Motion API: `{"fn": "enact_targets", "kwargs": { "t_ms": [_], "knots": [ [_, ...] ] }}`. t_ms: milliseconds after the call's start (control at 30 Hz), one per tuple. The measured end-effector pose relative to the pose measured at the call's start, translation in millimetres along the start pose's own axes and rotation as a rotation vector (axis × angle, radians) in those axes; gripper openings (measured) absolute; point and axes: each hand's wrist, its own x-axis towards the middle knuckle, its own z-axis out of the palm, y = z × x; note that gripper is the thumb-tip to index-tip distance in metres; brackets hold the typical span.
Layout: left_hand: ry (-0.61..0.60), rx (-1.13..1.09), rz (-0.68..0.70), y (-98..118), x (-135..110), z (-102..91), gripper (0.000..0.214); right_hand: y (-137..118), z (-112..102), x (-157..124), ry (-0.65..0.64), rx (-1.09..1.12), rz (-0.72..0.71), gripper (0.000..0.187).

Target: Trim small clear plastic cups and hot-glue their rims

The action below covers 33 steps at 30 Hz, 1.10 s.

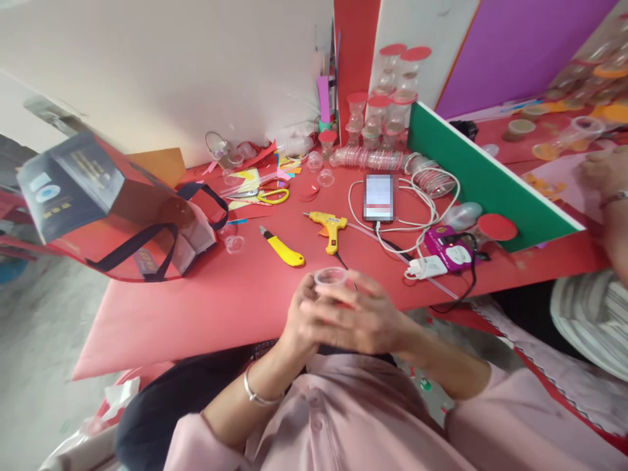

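Both my hands are closed around a small clear plastic cup [331, 277] held just above the near edge of the red table [206, 307]. My left hand [301, 317] wraps it from the left, a silver bangle on that wrist. My right hand [363, 314] covers it from the right, fingers curled over the front. Only the cup's rim shows above my fingers. A yellow glue gun [330, 227] and a yellow utility knife [283, 248] lie on the table just beyond my hands.
A dark gift bag [112, 209] lies on its side at left. Scissors [265, 193], a phone [379, 196] with white cables, a pink device [449, 247], and stacked clear cups with red lids [387, 98] fill the back. A green board [485, 176] stands right; another person's hand [606, 173] works beyond it.
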Motion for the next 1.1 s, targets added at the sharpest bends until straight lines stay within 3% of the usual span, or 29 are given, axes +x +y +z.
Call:
{"fn": "enact_targets", "kwargs": {
  "t_ms": [33,67,133,200,300,400,533,667,800,967,1033,1100],
  "knots": [
    [0.002,0.0,0.0,4.5,4.2,-6.9,0.037,7.3,-5.0,4.1,0.039,-0.026,-0.07,0.028],
    [0.023,0.023,0.018,9.9,10.4,-15.0,0.035,13.6,-8.6,8.7,0.16,-0.117,-0.148,0.032],
    [0.139,0.104,0.196,21.1,28.8,-32.9,0.022,22.0,-8.5,18.0,0.357,-0.111,-0.047,0.022],
    [0.266,0.169,0.394,29.8,51.6,-49.2,0.019,25.4,3.0,25.5,0.372,0.023,0.053,0.017],
    [0.311,0.3,0.472,32.1,78.9,-62.5,0.015,29.0,31.0,30.9,0.28,0.044,0.093,0.015],
    [0.208,0.622,0.599,22.7,86.7,-63.0,0.009,38.0,49.7,29.2,0.201,0.017,0.116,0.018],
    [-0.047,0.991,0.794,7.7,79.4,-59.5,0.017,49.5,50.3,22.1,0.203,0.002,0.158,0.024],
    [-0.152,1.083,0.765,3.4,71.8,-62.5,0.023,49.9,46.8,17.1,0.186,-0.006,0.181,0.027],
    [-0.263,1.027,0.662,2.8,67.9,-65.4,0.033,48.2,48.2,18.1,0.173,-0.022,0.201,0.028],
    [-0.417,1.029,0.632,-3.5,61.6,-64.7,0.019,49.9,47.0,29.1,0.171,-0.066,0.221,0.025],
    [-0.361,0.959,0.581,-1.1,61.0,-64.8,0.02,48.2,44.2,36.6,0.169,-0.074,0.222,0.026],
    [-0.191,0.802,0.532,7.8,65.7,-64.1,0.024,44.5,40.5,47.4,0.176,-0.068,0.21,0.026]
  ]
}}
